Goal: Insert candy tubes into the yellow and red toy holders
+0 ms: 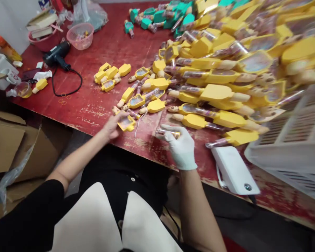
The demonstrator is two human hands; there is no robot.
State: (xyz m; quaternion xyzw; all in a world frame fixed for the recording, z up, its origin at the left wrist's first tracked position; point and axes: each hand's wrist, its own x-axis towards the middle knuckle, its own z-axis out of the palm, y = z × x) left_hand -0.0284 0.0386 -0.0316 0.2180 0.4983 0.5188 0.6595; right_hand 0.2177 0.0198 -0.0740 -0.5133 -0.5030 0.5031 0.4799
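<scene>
Bench [112, 42]: red coating, scuffed rough mid-view. Yellow pieces [216, 92] at 2 o'clock: smooth, mostly matt, look moulded. Clear tubes [196, 74] there: glossy plastic. Device [235, 168] at 4: smooth white plastic. Glove [184, 148]: matt cloth. Box [5, 147] at 9: matt cardboard.

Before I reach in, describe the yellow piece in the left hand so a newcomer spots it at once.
Start at the red table and go to its near edge, left of the white-gloved right hand. There the bare left hand holds the yellow piece. Unlike the loose yellow pieces beyond, it sits in a bare grip.
</scene>
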